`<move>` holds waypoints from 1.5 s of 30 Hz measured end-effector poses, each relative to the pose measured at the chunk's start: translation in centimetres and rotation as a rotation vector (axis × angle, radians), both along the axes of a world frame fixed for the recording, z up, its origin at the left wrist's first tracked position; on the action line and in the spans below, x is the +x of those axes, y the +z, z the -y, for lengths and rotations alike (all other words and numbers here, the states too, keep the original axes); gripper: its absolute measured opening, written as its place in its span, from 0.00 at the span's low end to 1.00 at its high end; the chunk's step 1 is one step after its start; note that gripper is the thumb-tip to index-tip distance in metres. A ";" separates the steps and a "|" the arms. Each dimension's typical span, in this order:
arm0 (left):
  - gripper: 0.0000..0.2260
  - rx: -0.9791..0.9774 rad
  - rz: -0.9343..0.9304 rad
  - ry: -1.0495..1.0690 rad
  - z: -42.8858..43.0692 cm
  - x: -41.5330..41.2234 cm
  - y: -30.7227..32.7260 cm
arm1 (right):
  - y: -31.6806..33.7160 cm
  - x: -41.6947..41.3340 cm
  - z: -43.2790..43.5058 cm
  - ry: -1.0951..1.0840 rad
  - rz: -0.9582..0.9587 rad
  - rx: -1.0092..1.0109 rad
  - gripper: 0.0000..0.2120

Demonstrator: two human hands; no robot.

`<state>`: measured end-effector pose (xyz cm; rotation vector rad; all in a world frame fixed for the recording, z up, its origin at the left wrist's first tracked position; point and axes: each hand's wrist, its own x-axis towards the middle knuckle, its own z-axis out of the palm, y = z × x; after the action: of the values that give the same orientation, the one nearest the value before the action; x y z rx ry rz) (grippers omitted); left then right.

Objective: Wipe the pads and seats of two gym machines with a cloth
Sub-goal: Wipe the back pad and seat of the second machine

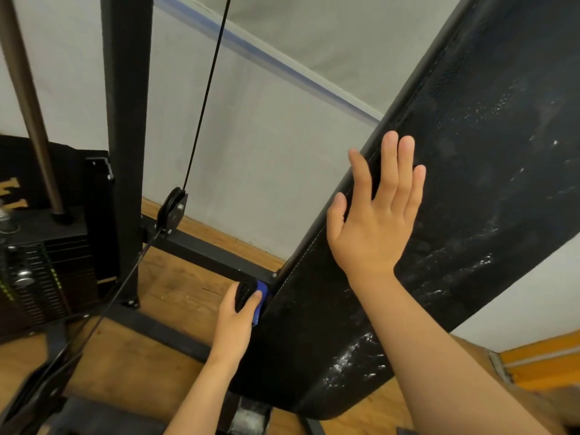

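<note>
In the head view, a long black back pad (455, 215) is being seen tilted steeply, its surface streaked with pale residue on the right and lower parts. The right hand (373, 221) is being held flat and open at the pad's left edge, its fingers (389, 171) spread and straight, gripping nothing; whether the palm is actually pressing on the vinyl cannot be told. Lower down, a dark and blue bundle, apparently the cloth (251, 298), is being clasped in the curled fingers of the left hand (233, 321) and kept against the pad's left side edge, near the machine frame (201, 249). The step in hand is judged to be the wiping of this pad's edge, with the pad being steadied. Next, the cloth is likely being called up onto the streaked face, with firm strokes along its length.
</note>
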<state>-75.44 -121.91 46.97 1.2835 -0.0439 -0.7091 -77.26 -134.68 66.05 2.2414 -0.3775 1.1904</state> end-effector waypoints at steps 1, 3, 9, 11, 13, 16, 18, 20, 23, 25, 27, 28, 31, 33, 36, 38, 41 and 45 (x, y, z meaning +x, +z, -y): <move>0.15 -0.010 0.004 0.005 0.3 0.1 0.3 | 0.0 0.0 0.0 0.003 0.002 -0.001 0.23; 0.14 -0.029 0.032 0.008 0.7 0.1 0.6 | 0.1 0.0 0.1 0.003 0.005 -0.001 0.23; 0.12 0.046 0.052 -0.005 -0.4 -1.0 -2.6 | -0.1 -0.1 -0.1 0.006 0.001 0.000 0.23; 0.10 0.097 0.019 -0.027 -1.1 -1.2 -4.4 | -0.1 -0.2 0.0 0.010 0.003 -0.002 0.23; 0.11 0.151 -0.040 -0.049 -1.6 -1.4 -6.1 | -0.1 -0.2 0.0 0.012 0.003 0.000 0.23; 0.13 0.179 -0.125 -0.079 -2.1 -1.2 -8.4 | -0.1 -0.2 0.0 0.012 0.002 -0.002 0.23; 0.07 0.163 -0.141 -0.093 -2.1 -1.0 -8.6 | -0.1 -0.2 0.0 0.013 -0.001 0.000 0.23; 0.05 0.127 -0.119 -0.102 -1.6 -0.7 -8.1 | -0.1 -0.2 0.0 0.015 0.000 -0.003 0.23; 0.07 0.055 -0.085 -0.103 -0.7 -0.1 -6.6 | -0.1 -0.2 0.1 0.015 0.005 -0.004 0.23; 0.08 0.037 -0.050 -0.081 -0.6 -0.1 -6.3 | -0.2 -0.1 0.0 0.017 0.008 -0.004 0.23; 0.11 0.045 -0.043 -0.059 -0.9 -0.6 -6.8 | -0.2 -0.2 0.0 0.018 0.010 -0.007 0.23; 0.12 0.066 -0.044 -0.056 -1.2 -1.0 -7.4 | -0.2 -0.2 0.0 0.017 0.009 -0.006 0.23; 0.12 0.130 -0.083 -0.064 -2.3 -1.8 -9.8 | -0.2 -0.2 -0.1 0.010 0.007 -0.003 0.23; 0.06 0.173 -0.129 -0.087 -2.9 -2.0 -11.4 | -0.1 -0.2 -0.1 0.005 0.008 -0.003 0.23; 0.06 0.253 -0.203 -0.140 -3.3 -2.0 -13.4 | -0.1 -0.1 -0.1 0.004 0.012 -0.005 0.23; 0.09 0.272 -0.250 -0.157 -3.5 -2.2 -13.6 | 0.0 -0.1 -0.2 0.007 0.018 -0.009 0.23; 0.07 0.244 -0.289 -0.133 -3.6 -2.3 -13.5 | -0.2 -0.2 -0.2 0.003 0.018 -0.009 0.23; 0.06 0.167 -0.176 -0.102 -3.3 -2.0 -12.0 | -0.2 -0.1 -0.1 0.003 0.018 -0.011 0.23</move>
<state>-77.48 -118.64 34.99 1.3800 0.0949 -0.9267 -77.39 -134.59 65.85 2.2241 -0.3739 1.2124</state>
